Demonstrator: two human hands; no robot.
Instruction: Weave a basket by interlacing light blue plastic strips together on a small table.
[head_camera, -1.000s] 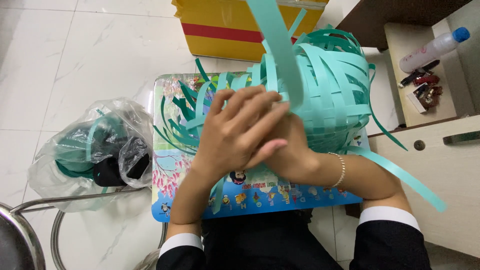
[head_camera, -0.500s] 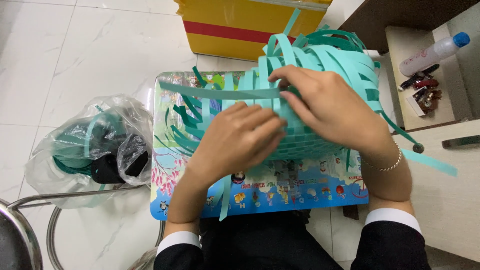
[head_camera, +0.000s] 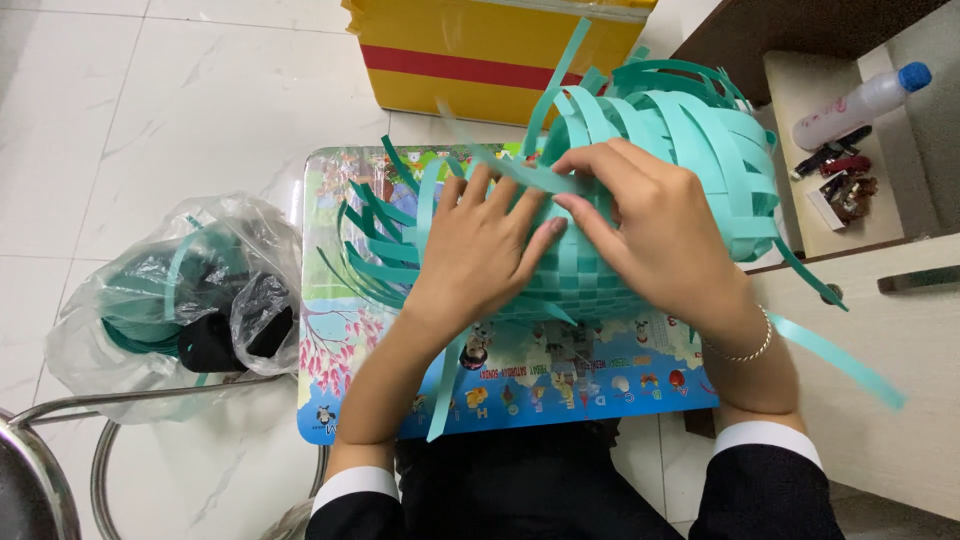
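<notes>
Head view: 2 bare hands work a teal strip basket on a small picture-printed table.
Woven so far: the lower band under the hands is tightly crossed — a firm checker of strips.
Left to weave: many loose strip ends fan out at the table's left edge, and the upper loops arch unwoven toward the far right corner; I judge it roughly half done.
Left hand: fingers spread wide, palm flat on the weave, gripping nothing.
Right hand: fingers narrowed, pinching 1 loose strip against the basket.
Basket position: directly beneath both hands — touching them.
Nearby: plastic bag of strip rolls left of the table.
</notes>
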